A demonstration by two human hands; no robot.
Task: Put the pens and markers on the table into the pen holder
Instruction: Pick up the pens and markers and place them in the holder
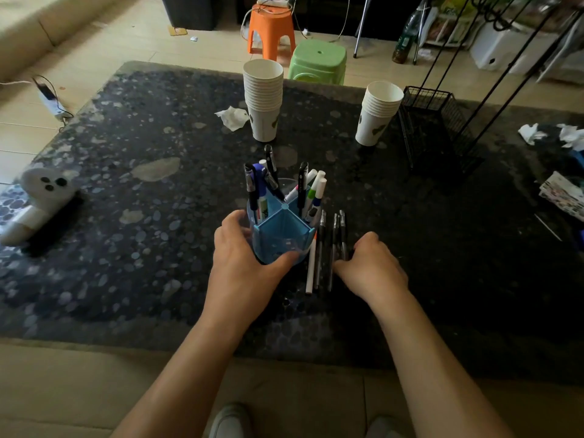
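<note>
While several pens and markers already stand upright in its far compartments, the blue plastic pen holder with divided cells [282, 233] sits near the front middle of the dark speckled stone table [132, 147], its nearest cell looking empty. Just to its right a few loose pens lie side by side on the tabletop: a white slim pen [311, 269] touching the holder's base, then dark pens with metal clips [335, 248].

The left hand [243, 260] is wrapped around the holder's left and front wall, thumb across the front, steadying it. The right hand [373, 267] rests curled on the table with its fingertips at the dark pens; whether it has actually pinched one I cannot tell.

These pens look light, stiff and smooth, likely to roll on the polished stone, so a pinch at mid-barrel, or on the clip end, should lift them best. The holder seems light too and could tip without that steadying grip.

Farther back stand two stacks of white paper cups [264, 99], a crumpled tissue [232, 117] and a black wire basket [431, 128].
</note>
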